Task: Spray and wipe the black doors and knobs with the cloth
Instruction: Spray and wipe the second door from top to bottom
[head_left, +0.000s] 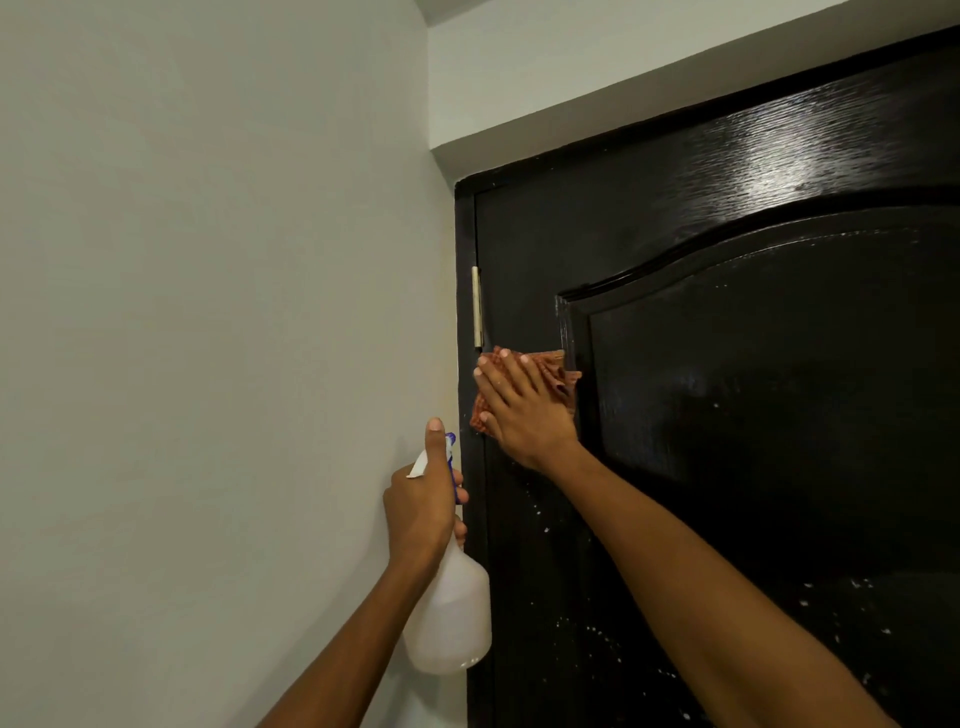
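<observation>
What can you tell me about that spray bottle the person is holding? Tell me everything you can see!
The spray bottle is whitish, see-through plastic with a rounded body, and holds clear liquid, though its level is hard to judge. On top sits a white spray head with blue parts. It is upright, held up beside the black door's hinge edge, near the pale wall. The left hand grips its neck, thumb raised along the spray head. Nothing else touches it.

A pale grey-white wall (208, 312) fills the left side, meeting a white lintel band (623, 78) that slants across the top, while a cream-coloured hinge (476, 306) sits upright along the black frame (465, 249).
</observation>
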